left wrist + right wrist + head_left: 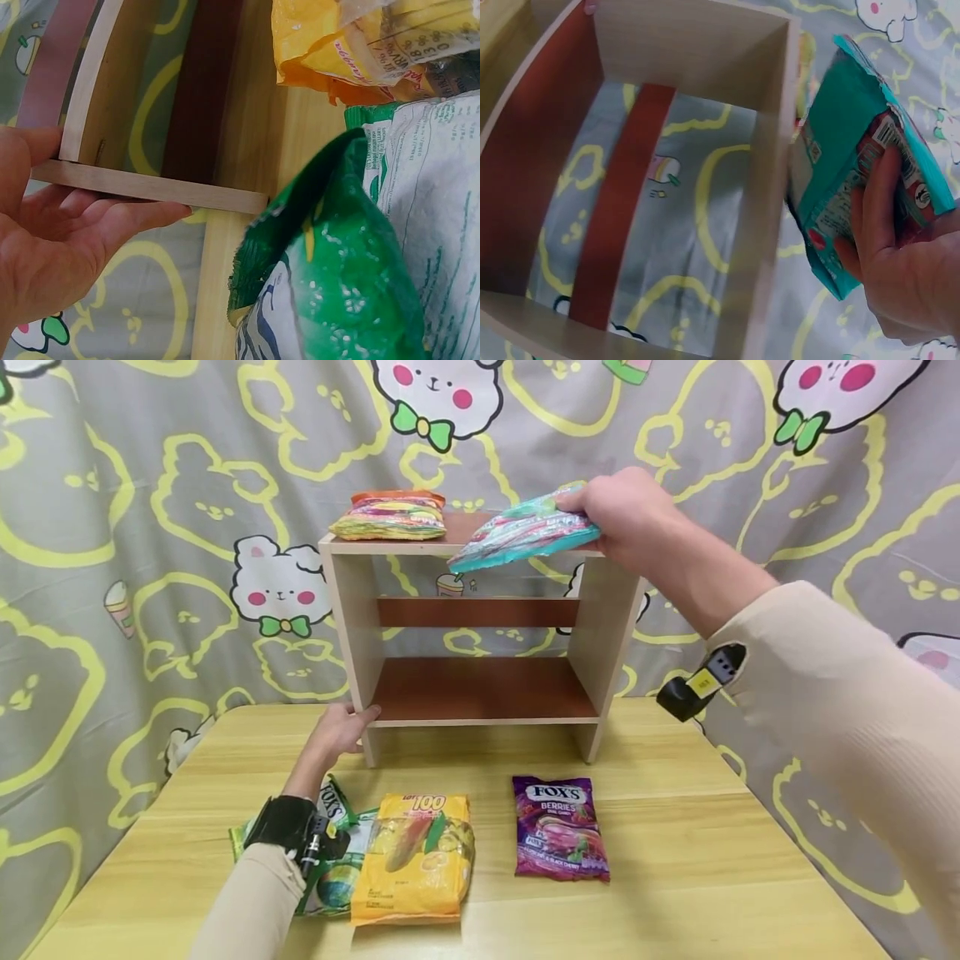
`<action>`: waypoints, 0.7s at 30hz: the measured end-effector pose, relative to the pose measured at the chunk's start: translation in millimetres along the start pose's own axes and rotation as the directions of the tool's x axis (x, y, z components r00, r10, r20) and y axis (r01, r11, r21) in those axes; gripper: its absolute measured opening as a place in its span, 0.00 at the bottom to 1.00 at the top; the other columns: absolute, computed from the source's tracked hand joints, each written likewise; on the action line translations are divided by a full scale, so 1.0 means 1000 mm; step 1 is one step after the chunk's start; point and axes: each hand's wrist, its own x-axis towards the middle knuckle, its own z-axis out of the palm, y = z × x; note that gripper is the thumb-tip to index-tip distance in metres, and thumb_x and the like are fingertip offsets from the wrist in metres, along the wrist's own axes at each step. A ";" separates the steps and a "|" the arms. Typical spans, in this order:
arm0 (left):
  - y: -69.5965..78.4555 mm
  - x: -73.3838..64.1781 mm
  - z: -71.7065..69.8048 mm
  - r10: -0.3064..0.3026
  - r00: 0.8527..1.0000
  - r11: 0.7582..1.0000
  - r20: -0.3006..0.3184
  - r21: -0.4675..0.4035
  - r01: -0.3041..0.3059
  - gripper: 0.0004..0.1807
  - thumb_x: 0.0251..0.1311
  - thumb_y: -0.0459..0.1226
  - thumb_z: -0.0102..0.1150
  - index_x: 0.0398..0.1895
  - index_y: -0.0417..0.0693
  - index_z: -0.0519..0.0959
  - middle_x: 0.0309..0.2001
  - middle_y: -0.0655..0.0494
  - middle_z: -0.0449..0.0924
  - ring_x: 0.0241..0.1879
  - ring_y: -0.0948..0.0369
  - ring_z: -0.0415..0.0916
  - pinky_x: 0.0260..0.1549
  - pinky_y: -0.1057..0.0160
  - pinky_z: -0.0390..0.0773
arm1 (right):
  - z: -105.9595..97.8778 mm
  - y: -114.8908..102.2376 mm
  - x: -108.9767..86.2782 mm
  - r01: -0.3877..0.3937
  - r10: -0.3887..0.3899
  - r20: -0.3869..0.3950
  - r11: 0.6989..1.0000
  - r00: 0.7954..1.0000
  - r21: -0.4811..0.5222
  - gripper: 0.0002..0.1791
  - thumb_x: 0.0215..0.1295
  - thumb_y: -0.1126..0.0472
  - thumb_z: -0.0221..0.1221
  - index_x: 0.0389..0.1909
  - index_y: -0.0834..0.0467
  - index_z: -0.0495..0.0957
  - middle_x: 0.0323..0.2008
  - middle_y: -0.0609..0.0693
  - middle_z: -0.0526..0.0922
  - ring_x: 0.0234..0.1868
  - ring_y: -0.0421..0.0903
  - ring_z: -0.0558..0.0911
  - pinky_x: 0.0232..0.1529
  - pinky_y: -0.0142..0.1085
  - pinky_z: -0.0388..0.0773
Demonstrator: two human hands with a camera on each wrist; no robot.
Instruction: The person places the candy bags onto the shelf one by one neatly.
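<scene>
right hand grips crinkled packet, boxy shelf

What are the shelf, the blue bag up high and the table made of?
The shelf looks like wooden board with a smooth finish: flat, straight panels. The turquoise bag seems thin, glossy plastic or foil: it glints and creases. The table shows yellowish wood grain and a soft shine; real wood or a printed surface, I can't tell.

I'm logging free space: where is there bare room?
Bare: the lower shelf, between the side panels; the table right of the purple bag; a gap between it and the yellow bag. Crowded: the table's left front, with green bags beside the yellow one; the top shelf, with an orange bag and the right hand holding a teal bag close.
</scene>
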 end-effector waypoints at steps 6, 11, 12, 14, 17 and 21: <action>-0.001 0.000 -0.001 0.000 1.000 1.000 -0.005 0.002 0.000 0.32 0.76 0.48 0.47 0.73 0.35 0.65 0.70 0.34 0.67 0.69 0.39 0.67 0.57 0.44 0.81 | 0.006 0.011 0.009 -0.014 0.014 -0.017 0.999 1.000 0.031 0.26 0.71 0.52 0.62 0.66 0.57 0.73 0.47 0.49 0.78 0.40 0.41 0.85 0.46 0.29 0.84; -0.001 0.001 -0.001 -0.003 1.000 1.000 -0.008 0.002 0.003 0.32 0.76 0.48 0.48 0.73 0.35 0.65 0.70 0.34 0.67 0.69 0.40 0.67 0.57 0.45 0.81 | 0.007 0.013 0.018 -0.062 0.047 0.063 0.959 0.997 0.276 0.29 0.68 0.56 0.65 0.68 0.56 0.71 0.55 0.50 0.76 0.53 0.44 0.82 0.61 0.35 0.79; -0.002 0.001 -0.001 -0.004 1.000 1.000 -0.007 0.002 0.004 0.32 0.76 0.49 0.48 0.73 0.35 0.65 0.70 0.34 0.67 0.70 0.40 0.66 0.57 0.44 0.81 | 0.006 0.013 0.019 -0.069 0.044 0.085 0.947 0.995 0.315 0.30 0.67 0.58 0.66 0.69 0.56 0.70 0.57 0.50 0.76 0.55 0.44 0.81 0.62 0.35 0.78; -0.002 0.001 -0.001 -0.005 1.000 1.000 -0.008 0.004 0.005 0.32 0.76 0.49 0.48 0.73 0.35 0.65 0.70 0.35 0.67 0.70 0.40 0.66 0.57 0.44 0.81 | 0.006 0.013 0.020 -0.071 0.026 0.130 0.933 0.991 0.353 0.35 0.65 0.61 0.67 0.71 0.57 0.67 0.61 0.49 0.74 0.58 0.44 0.80 0.63 0.34 0.77; -0.002 0.001 -0.002 -0.003 1.000 1.000 -0.012 0.006 0.003 0.32 0.76 0.49 0.48 0.72 0.35 0.66 0.70 0.35 0.67 0.70 0.40 0.66 0.57 0.44 0.80 | 0.005 0.014 0.022 -0.055 0.000 0.178 0.951 0.984 0.303 0.41 0.61 0.66 0.69 0.74 0.59 0.62 0.67 0.49 0.70 0.62 0.45 0.78 0.66 0.34 0.75; 0.000 0.000 -0.001 -0.006 1.000 1.000 -0.011 0.002 0.006 0.31 0.76 0.49 0.48 0.71 0.35 0.67 0.69 0.35 0.68 0.69 0.40 0.67 0.57 0.44 0.81 | 0.001 0.017 0.021 0.037 -0.030 0.122 0.998 0.992 -0.054 0.48 0.60 0.59 0.72 0.78 0.54 0.56 0.73 0.48 0.63 0.67 0.43 0.69 0.69 0.31 0.69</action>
